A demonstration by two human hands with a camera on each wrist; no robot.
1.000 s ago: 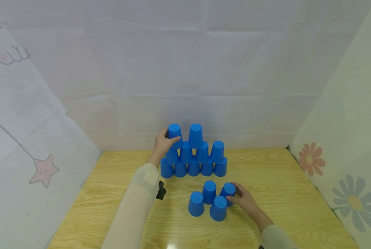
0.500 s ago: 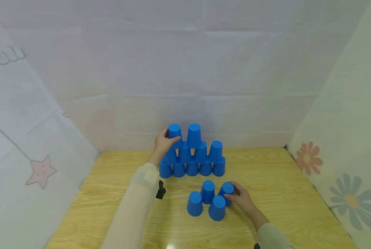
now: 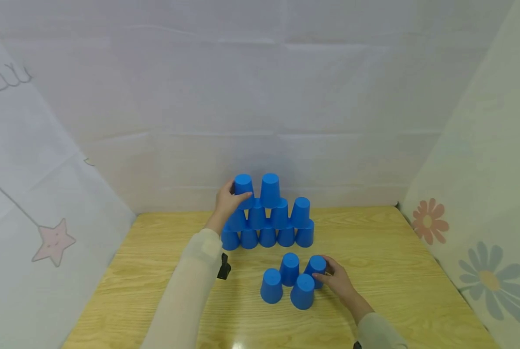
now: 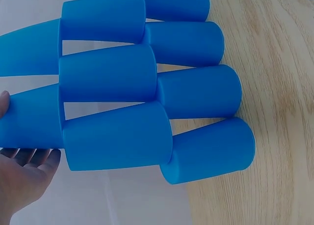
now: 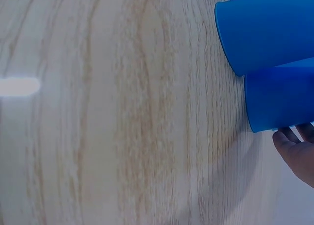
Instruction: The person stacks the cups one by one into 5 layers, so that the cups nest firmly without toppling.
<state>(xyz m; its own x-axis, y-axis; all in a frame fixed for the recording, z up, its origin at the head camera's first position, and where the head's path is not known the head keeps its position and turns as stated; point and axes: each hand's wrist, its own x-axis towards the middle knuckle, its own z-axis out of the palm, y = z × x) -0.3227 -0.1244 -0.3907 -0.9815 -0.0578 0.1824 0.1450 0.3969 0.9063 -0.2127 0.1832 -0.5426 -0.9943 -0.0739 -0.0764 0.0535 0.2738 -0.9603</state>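
Observation:
Upside-down blue cups form a stepped wall at the back of the table, two rows with a third begun on top. My left hand (image 3: 227, 202) grips the left top-row cup (image 3: 244, 185), thumb in front and fingers behind; its lower rim meets the row below. To its right stands the other top-row cup (image 3: 270, 191), a gap between them. Closer to me, my right hand (image 3: 339, 281) holds a loose cup (image 3: 317, 264) between thumb and fingers, at the right of a small cluster. In the right wrist view, fingertips (image 5: 283, 140) touch that cup's side.
Other loose upside-down cups, front (image 3: 302, 292), left (image 3: 271, 287) and back (image 3: 290, 269), stand close beside the right-hand one. A black clip-like piece (image 3: 224, 267) shows by the left sleeve. White cloth (image 3: 329, 97) hangs behind the wooden table (image 3: 373, 232).
The whole head view has shifted slightly. Against the wall of cups, the left hand and its cup have edged right, narrowing the top-row gap. The right hand keeps its hold on its cup.

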